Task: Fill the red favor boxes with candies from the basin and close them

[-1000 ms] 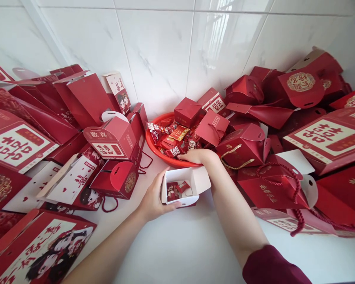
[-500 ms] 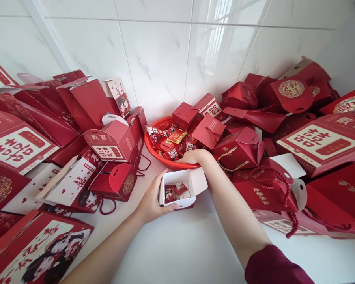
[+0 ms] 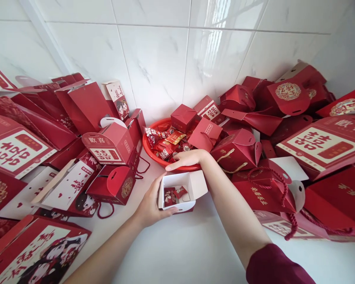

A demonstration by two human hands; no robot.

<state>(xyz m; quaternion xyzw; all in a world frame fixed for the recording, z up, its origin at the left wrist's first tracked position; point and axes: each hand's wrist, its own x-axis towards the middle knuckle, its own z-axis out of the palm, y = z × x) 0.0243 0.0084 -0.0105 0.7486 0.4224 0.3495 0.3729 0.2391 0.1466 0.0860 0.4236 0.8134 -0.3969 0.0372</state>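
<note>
Left hand (image 3: 149,205) grips the small open box (image 3: 177,192) from its left side, thumb along the near wall and fingers wrapped at the left edge; the box rests on the white bench (image 3: 177,244), just in front of the red basin (image 3: 149,146). Box interior is white, flaps folded outward, with a few red-wrapped candies (image 3: 174,193) lying at the bottom. Right hand (image 3: 186,159) lies over the near rim of the basin, palm down, fingers held together and pointing left; whether it holds a candy underneath cannot be told. The right forearm crosses above the right flap of the box, with a dark red sleeve (image 3: 276,268) at the lower edge of the view. The basin holds a heap of wrapped sweets (image 3: 165,140), and a closed red cube box (image 3: 183,117) plus a tilted red box with a cord handle (image 3: 207,134) sit on its far side. Piles of red gift boxes (image 3: 109,144) with white double-happiness panels lie to the left; more red boxes and bags with rope handles (image 3: 254,189) are stacked to the right. A white tiled wall (image 3: 165,59) stands behind.
</note>
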